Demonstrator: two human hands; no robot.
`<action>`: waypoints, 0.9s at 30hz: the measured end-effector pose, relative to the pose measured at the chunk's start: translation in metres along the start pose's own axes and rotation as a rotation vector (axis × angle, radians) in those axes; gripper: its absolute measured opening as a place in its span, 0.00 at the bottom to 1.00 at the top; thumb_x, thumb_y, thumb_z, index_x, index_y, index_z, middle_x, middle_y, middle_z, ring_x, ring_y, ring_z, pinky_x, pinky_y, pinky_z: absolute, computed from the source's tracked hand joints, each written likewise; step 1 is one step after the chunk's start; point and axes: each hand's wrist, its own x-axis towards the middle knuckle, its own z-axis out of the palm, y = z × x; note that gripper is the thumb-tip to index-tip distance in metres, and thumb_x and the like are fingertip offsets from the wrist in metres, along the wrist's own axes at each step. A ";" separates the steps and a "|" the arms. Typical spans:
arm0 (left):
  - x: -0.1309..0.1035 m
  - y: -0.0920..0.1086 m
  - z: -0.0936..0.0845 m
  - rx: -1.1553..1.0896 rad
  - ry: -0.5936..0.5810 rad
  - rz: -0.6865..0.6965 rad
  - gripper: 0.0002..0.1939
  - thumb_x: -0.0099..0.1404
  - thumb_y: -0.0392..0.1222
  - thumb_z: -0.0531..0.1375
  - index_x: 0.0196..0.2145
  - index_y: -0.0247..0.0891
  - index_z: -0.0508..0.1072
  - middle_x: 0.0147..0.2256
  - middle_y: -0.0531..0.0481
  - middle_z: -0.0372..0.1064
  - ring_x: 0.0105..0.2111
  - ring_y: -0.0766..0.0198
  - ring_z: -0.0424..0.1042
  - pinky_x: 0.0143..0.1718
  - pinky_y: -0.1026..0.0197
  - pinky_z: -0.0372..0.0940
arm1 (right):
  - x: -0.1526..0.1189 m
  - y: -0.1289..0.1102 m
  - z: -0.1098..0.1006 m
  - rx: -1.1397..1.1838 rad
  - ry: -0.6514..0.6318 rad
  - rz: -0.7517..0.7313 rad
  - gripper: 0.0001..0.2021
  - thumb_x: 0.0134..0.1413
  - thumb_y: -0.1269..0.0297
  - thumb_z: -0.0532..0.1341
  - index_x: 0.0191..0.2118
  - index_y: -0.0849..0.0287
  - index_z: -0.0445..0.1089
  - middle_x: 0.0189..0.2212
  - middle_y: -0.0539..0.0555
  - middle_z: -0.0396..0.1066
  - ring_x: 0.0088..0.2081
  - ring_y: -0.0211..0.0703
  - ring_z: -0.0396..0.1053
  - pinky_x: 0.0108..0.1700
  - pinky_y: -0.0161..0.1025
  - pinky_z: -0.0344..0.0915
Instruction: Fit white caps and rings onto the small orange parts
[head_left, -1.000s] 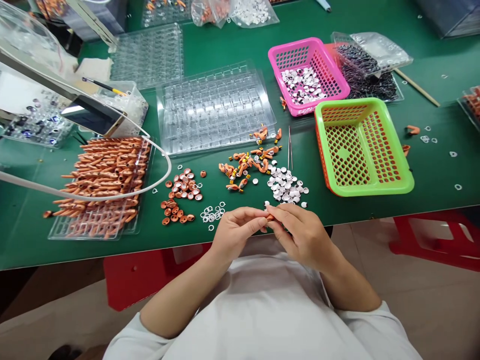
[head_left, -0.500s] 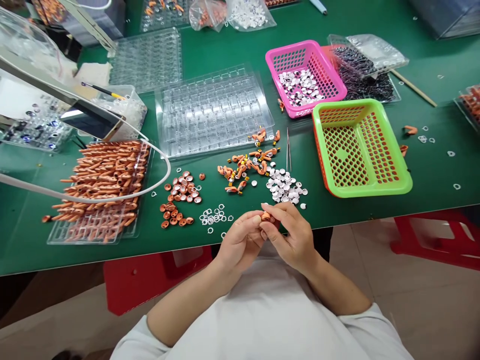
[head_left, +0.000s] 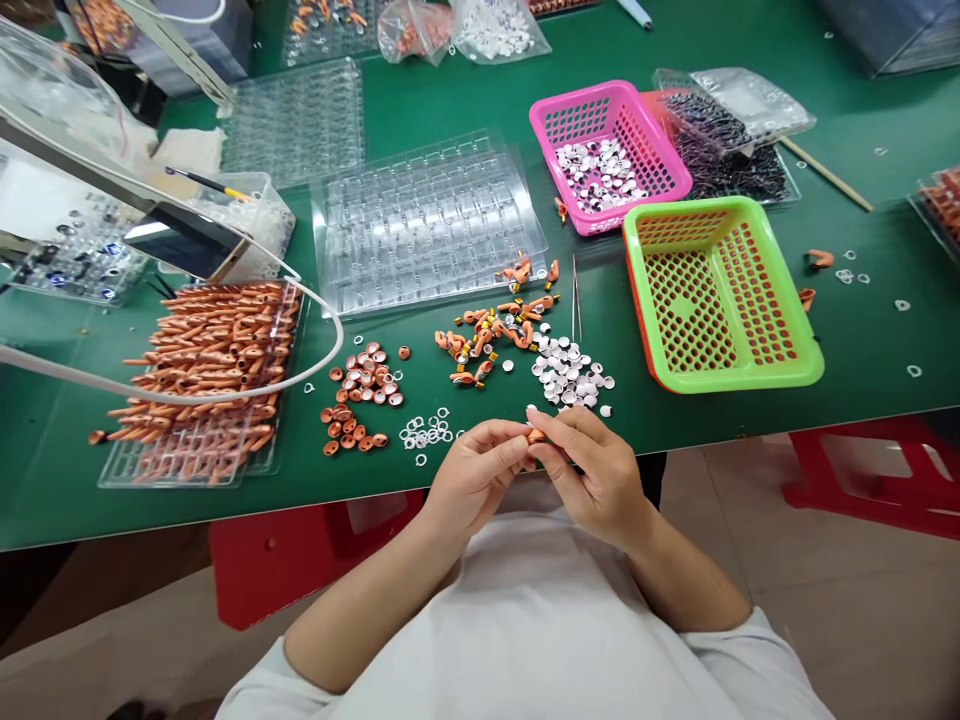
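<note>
At the table's front edge my left hand [head_left: 480, 472] and my right hand [head_left: 594, 468] meet, both pinching a small orange-brown plastic part [head_left: 536, 436]. Fingers cover most of it, so its full shape is hidden. Just beyond my right hand lies a pile of white discs with dark edges [head_left: 568, 372]. Orange curved pieces with yellow bits [head_left: 491, 335] are heaped behind my hands. To the left are small clear rings [head_left: 427, 430] and orange-brown round cups [head_left: 365, 375], some with white inside. Tweezers [head_left: 576, 300] lie behind the white discs.
A green basket [head_left: 814, 370] and a pink basket [head_left: 536, 120] holding white discs stand to the right. Clear moulded trays [head_left: 427, 225] lie at the middle back. A tray stacked with orange parts [head_left: 217, 350] sits left, under a white cable [head_left: 330, 355]. Red stools [head_left: 300, 550] stand below.
My hands have shifted very slightly right with the small part, and the left fingers now cover more of it. The things on the table have stayed put.
</note>
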 end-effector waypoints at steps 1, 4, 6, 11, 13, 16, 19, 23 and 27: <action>0.000 0.002 0.000 0.037 0.009 0.011 0.06 0.53 0.37 0.71 0.31 0.36 0.81 0.29 0.50 0.78 0.30 0.69 0.75 0.34 0.68 0.70 | 0.000 0.000 -0.001 -0.017 -0.013 -0.005 0.21 0.62 0.75 0.57 0.60 0.56 0.64 0.36 0.56 0.69 0.35 0.41 0.69 0.35 0.38 0.72; -0.001 0.004 0.000 0.130 0.034 0.063 0.06 0.53 0.36 0.71 0.31 0.37 0.81 0.29 0.51 0.79 0.30 0.69 0.76 0.33 0.69 0.71 | -0.001 0.002 -0.004 -0.072 -0.054 -0.020 0.20 0.63 0.73 0.56 0.60 0.58 0.63 0.36 0.57 0.70 0.35 0.42 0.69 0.35 0.40 0.72; -0.001 0.005 -0.001 0.184 0.035 0.101 0.06 0.53 0.37 0.71 0.32 0.38 0.82 0.30 0.51 0.80 0.30 0.69 0.76 0.34 0.69 0.72 | -0.002 0.003 -0.005 -0.092 -0.080 -0.029 0.20 0.64 0.73 0.55 0.60 0.59 0.62 0.35 0.57 0.70 0.35 0.42 0.69 0.35 0.40 0.72; -0.001 0.005 -0.007 0.256 -0.024 0.129 0.07 0.55 0.39 0.70 0.33 0.39 0.82 0.31 0.49 0.80 0.30 0.66 0.77 0.33 0.67 0.73 | -0.001 0.003 -0.009 -0.107 -0.146 -0.043 0.18 0.64 0.74 0.55 0.58 0.63 0.64 0.34 0.58 0.69 0.34 0.42 0.68 0.34 0.40 0.71; 0.000 0.006 -0.010 0.272 -0.060 0.127 0.07 0.55 0.39 0.70 0.34 0.39 0.82 0.31 0.49 0.80 0.29 0.66 0.78 0.33 0.66 0.73 | 0.000 0.003 -0.011 -0.104 -0.175 -0.046 0.17 0.64 0.74 0.55 0.57 0.64 0.64 0.34 0.58 0.69 0.34 0.42 0.68 0.34 0.40 0.71; 0.003 0.008 -0.014 0.276 -0.110 0.107 0.07 0.55 0.38 0.70 0.34 0.39 0.82 0.29 0.49 0.80 0.27 0.65 0.78 0.32 0.66 0.73 | 0.001 0.004 -0.014 -0.085 -0.218 -0.036 0.16 0.64 0.73 0.55 0.56 0.65 0.65 0.34 0.58 0.69 0.34 0.42 0.68 0.34 0.40 0.71; 0.004 0.009 -0.013 0.266 -0.130 0.094 0.06 0.54 0.37 0.71 0.32 0.39 0.83 0.29 0.50 0.80 0.26 0.65 0.77 0.31 0.65 0.72 | 0.003 0.005 -0.018 -0.038 -0.256 -0.024 0.15 0.64 0.72 0.56 0.55 0.65 0.66 0.34 0.58 0.69 0.34 0.41 0.68 0.34 0.39 0.70; 0.003 0.008 -0.007 0.202 -0.101 0.102 0.05 0.53 0.38 0.72 0.30 0.39 0.82 0.29 0.49 0.80 0.25 0.66 0.76 0.30 0.66 0.71 | 0.004 0.003 -0.018 0.014 -0.233 -0.003 0.14 0.64 0.71 0.58 0.54 0.62 0.67 0.35 0.56 0.70 0.35 0.40 0.68 0.36 0.38 0.70; 0.000 0.006 -0.001 0.077 -0.044 0.072 0.07 0.50 0.39 0.73 0.29 0.39 0.82 0.29 0.50 0.80 0.27 0.67 0.76 0.30 0.67 0.70 | 0.002 0.001 -0.008 0.043 -0.094 0.078 0.14 0.61 0.69 0.61 0.52 0.59 0.69 0.33 0.53 0.68 0.30 0.37 0.66 0.30 0.35 0.68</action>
